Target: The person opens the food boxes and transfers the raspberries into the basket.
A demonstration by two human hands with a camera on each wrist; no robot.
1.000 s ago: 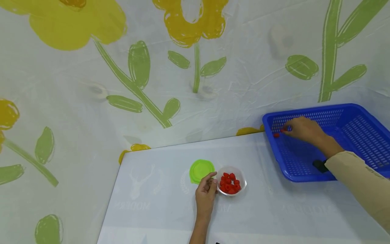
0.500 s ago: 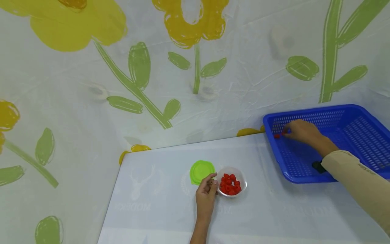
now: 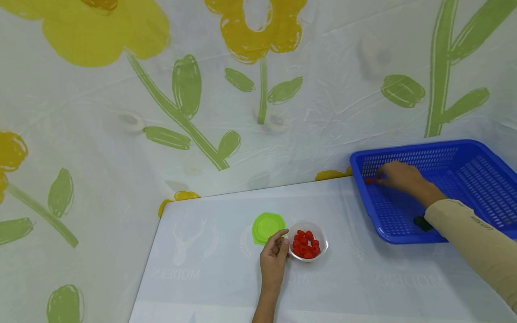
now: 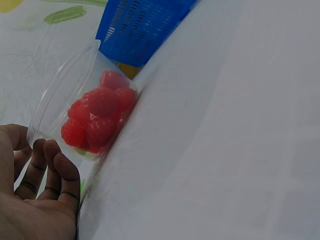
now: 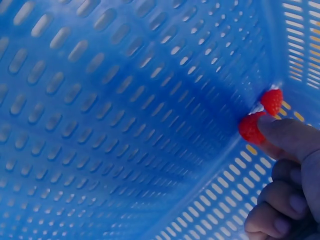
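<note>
My left hand holds the rim of a clear plastic bowl with thumb and fingertips. Several red raspberries lie inside the bowl. Over in the left back corner of the blue basket, my right hand pinches a raspberry between thumb and index finger, its other fingers curled. A second raspberry lies close beside that one in the corner; the gap between the two is hard to see.
A green lid lies on the white-covered table, just left of the bowl. A dark object is in the basket under the right wrist. A flower-printed cloth hangs behind the table.
My right hand has moved slightly down into the basket's corner, bringing its raspberry beside the other one. My left hand and the bowl have stayed in place.
</note>
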